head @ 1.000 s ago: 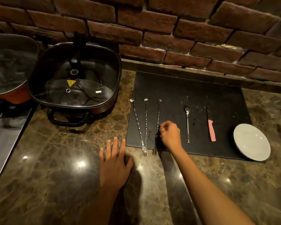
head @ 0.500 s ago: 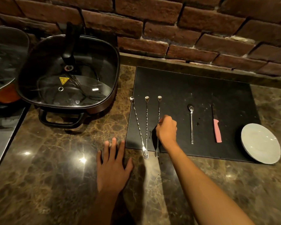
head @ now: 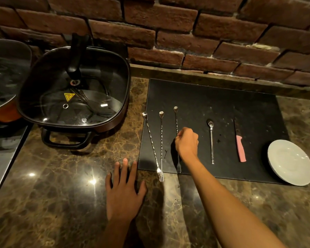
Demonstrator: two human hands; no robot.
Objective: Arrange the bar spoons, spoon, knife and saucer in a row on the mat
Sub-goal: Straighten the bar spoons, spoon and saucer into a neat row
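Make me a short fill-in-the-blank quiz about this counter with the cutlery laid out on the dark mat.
1. The knife lying on the black rectangular mat has a ____ handle.
2. The number of long twisted metal bar spoons on the mat is ____.
3. The round white saucer sits at the mat's ____ end.
4. The left hand rests flat on the brown marble counter, while the right hand pinches the ____ of the bar spoons.

Missing words: pink; three; right; rightmost
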